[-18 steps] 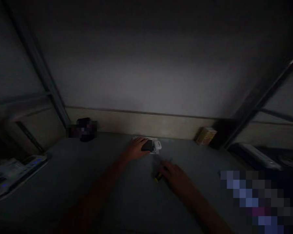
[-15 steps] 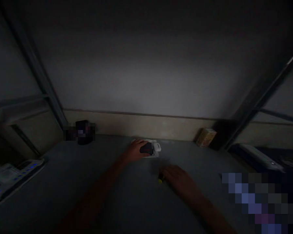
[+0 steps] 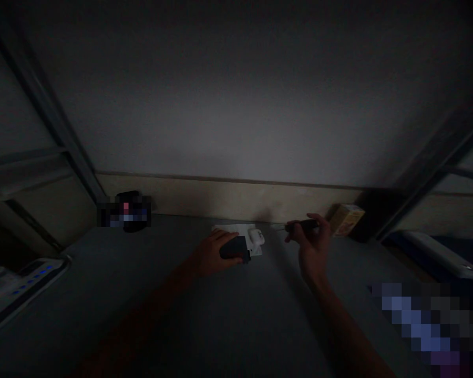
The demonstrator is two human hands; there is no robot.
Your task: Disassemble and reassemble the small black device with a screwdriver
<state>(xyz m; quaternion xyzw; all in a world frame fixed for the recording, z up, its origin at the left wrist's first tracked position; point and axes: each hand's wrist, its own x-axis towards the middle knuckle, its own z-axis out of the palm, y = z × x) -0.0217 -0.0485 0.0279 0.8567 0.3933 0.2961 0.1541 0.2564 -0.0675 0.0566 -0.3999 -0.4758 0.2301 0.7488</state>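
Left hand (image 3: pixel 213 253): curled around the dark block (image 3: pixel 235 248), apparently to steady it; contact beneath cannot be told.
Right hand (image 3: pixel 312 249): pinching the screwdriver (image 3: pixel 305 226), thin shaft leftward, probably for fine control.
White paper (image 3: pixel 240 229): beneath the white piece (image 3: pixel 256 236), perhaps protecting the table (image 3: pixel 173 236).

Dk grey block (image 3: pixel 235 249), wht sheet (image 3: pixel 242 229), blk tool (image 3: pixel 306 226), yel carton (image 3: pixel 347 219).

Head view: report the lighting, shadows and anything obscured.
Head view: dim, with darkened corners; the wall brightest around its middle; a soft shadow on the table beside the right arm; little detail on the dark block; pixelated patches at lower right and left.
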